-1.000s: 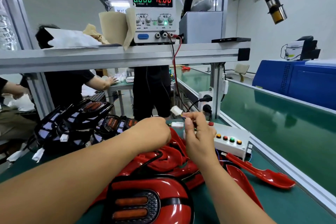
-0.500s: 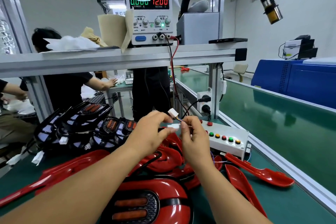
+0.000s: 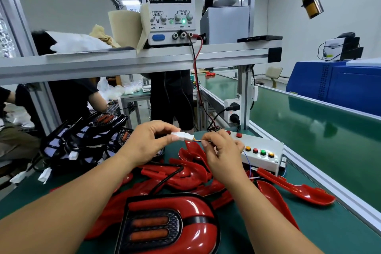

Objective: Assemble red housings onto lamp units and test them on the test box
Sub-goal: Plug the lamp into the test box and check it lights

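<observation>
Your left grip (image 3: 148, 143) pinches the white connector (image 3: 182, 135) between thumb and fingers, just left of the test box (image 3: 266, 158). Your right grip (image 3: 223, 151) pinches the thin wires (image 3: 196, 140) leaving that plug, at the box's left end. Above the test box, the shelf (image 3: 132, 62) carries a supply (image 3: 168, 11) marked "DC POWER SUPPLY", reading 0.000 CURRENT A and 12.00 VOLTAGE V. The box sits on a green desk (image 3: 329, 231), and a green conveyor belt (image 3: 309, 130) runs to its right. Loose red housings (image 3: 191, 173) lie left of the box, below your grips. Bare lamp units (image 3: 86, 138) are farther left, and the assembled lamp (image 3: 171, 225) is nearest you.
</observation>
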`<move>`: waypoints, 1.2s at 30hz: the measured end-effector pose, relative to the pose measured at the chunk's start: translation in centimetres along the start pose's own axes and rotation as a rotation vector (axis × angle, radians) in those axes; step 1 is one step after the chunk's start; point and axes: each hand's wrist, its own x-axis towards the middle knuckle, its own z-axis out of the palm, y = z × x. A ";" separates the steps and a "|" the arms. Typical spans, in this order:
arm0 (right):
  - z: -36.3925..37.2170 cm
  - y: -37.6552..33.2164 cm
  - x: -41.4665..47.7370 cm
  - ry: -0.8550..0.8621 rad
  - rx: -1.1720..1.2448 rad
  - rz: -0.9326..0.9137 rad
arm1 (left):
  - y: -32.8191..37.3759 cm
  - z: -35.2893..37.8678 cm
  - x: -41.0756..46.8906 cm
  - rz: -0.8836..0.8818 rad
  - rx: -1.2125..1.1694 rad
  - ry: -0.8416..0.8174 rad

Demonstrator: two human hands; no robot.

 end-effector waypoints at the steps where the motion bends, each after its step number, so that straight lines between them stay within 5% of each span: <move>1: -0.1 0.0 0.0 -0.025 -0.013 -0.010 | 0.0 -0.1 -0.1 0.018 0.018 -0.005; 21: 0.8 -0.2 -0.2 -0.072 0.062 0.000 | 0.4 1.8 -1.1 0.115 0.159 0.030; 29: 1.3 1.9 -0.7 -0.195 -0.576 0.146 | -2.0 -0.8 -4.6 -0.095 0.282 0.062; 36: 2.1 3.3 0.9 -0.467 -0.646 0.200 | -4.0 -3.0 -13.8 -0.394 -0.068 0.096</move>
